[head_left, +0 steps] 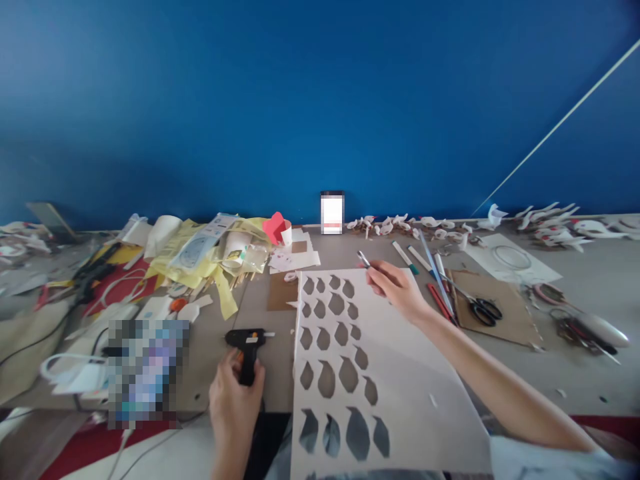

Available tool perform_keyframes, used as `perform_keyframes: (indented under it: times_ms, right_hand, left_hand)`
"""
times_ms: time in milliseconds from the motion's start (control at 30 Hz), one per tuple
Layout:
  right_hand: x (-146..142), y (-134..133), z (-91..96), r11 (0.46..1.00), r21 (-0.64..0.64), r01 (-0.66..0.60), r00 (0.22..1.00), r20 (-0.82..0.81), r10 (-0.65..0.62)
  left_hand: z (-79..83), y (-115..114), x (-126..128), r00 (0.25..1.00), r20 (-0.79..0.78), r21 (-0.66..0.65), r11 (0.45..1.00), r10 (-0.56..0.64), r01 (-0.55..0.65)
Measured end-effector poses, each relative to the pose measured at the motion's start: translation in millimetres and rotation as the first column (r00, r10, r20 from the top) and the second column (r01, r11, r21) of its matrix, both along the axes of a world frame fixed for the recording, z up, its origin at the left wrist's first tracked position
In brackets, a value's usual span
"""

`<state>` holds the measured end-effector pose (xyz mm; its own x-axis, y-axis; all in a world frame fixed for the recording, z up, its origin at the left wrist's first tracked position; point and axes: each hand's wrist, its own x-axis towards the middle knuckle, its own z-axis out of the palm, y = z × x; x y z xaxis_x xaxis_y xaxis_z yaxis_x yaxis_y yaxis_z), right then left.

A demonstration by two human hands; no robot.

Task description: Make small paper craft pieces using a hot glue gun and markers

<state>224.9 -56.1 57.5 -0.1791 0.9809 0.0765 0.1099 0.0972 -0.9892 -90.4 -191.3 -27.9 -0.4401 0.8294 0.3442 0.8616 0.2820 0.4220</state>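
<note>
My left hand (234,387) is closed around the handle of a black hot glue gun (246,339), whose pale tip points right. Over the far edge of the white sheet, my right hand (393,287) pinches a slim, silver-tipped tool (363,259); its exact kind is too small to tell. Between my hands lies the large white sheet (405,360), with several rows of leaf-like or bird-like holes cut through its left half. The sheet's near end reaches past the table's front edge. My right forearm crosses above its right side.
Right of the sheet lie markers (404,258), a red cutter (440,303), black-handled scissors (485,311) and cardboard (505,327). Small white paper birds (400,223) line the wall beside a propped phone (333,213). Yellow packaging (195,257) and a power strip (107,333) crowd the left.
</note>
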Motion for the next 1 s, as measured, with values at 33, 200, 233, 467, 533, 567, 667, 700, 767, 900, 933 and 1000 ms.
perform_keyframes:
  times_ms: [33, 200, 233, 467, 533, 567, 667, 700, 767, 900, 933, 1000]
  right_hand:
    - [11, -10, -2.5, 1.000, -0.007, 0.028, 0.999, 0.019, -0.028]
    - [47, -53, -21.7, 0.980, -0.028, 0.195, 0.974, 0.119, -0.191]
    - [51, -60, -24.1, 0.975, -0.013, 0.220, 0.965, 0.147, -0.215]
    - [51, -98, -12.0, 0.979, 0.173, 0.111, 0.865, 0.468, -0.180]
    - [35, -111, -2.4, 0.995, 0.040, -0.096, 0.843, 0.535, 0.059]
    - [25, -118, 2.6, 0.982, -0.031, -0.188, 0.823, 0.541, 0.175]
    - [-2, -133, 15.6, 0.923, -0.120, -0.365, 0.774, 0.513, 0.372]
    - [-8, -136, 18.8, 0.902, -0.131, -0.412, 0.754, 0.507, 0.418]
    - [-14, -140, 22.9, 0.864, -0.153, -0.480, 0.703, 0.521, 0.483]
    - [-19, -146, 24.5, 0.807, -0.203, -0.555, 0.587, 0.591, 0.553]
    - [-21, -147, 24.1, 0.785, -0.204, -0.585, 0.555, 0.606, 0.571]
    - [-21, -150, 22.7, 0.735, -0.171, -0.657, 0.495, 0.637, 0.591]
  left_hand:
    - [0.1, 1, -1, 1.000, -0.006, 0.002, 1.000, 0.007, -0.007]
    - [1.9, 15, -7, 1.000, 0.004, -0.004, 1.000, 0.019, -0.019]
    - [3.1, 18, -9, 1.000, 0.010, -0.013, 1.000, 0.016, -0.016]
    - [43.2, 20, 3, 0.982, -0.143, 0.068, 0.989, -0.124, 0.134]
    - [64.8, 10, 22, 0.867, -0.116, 0.048, 0.869, -0.484, 0.492]
    - [75.0, 4, 35, 0.747, -0.134, -0.009, 0.754, -0.651, 0.656]
    - [94.3, -9, 70, 0.372, -0.225, -0.163, 0.411, -0.901, 0.897]
    - [96.1, -12, 79, 0.327, -0.251, -0.198, 0.379, -0.911, 0.904]
    - [94.1, -16, 90, 0.277, -0.336, -0.230, 0.364, -0.900, 0.903]
    - [83.3, -24, 95, 0.214, -0.395, -0.317, 0.351, -0.893, 0.881]
    - [81.9, -27, 94, 0.202, -0.392, -0.319, 0.338, -0.898, 0.885]
    - [83.0, -31, 88, 0.178, -0.383, -0.296, 0.303, -0.906, 0.906]
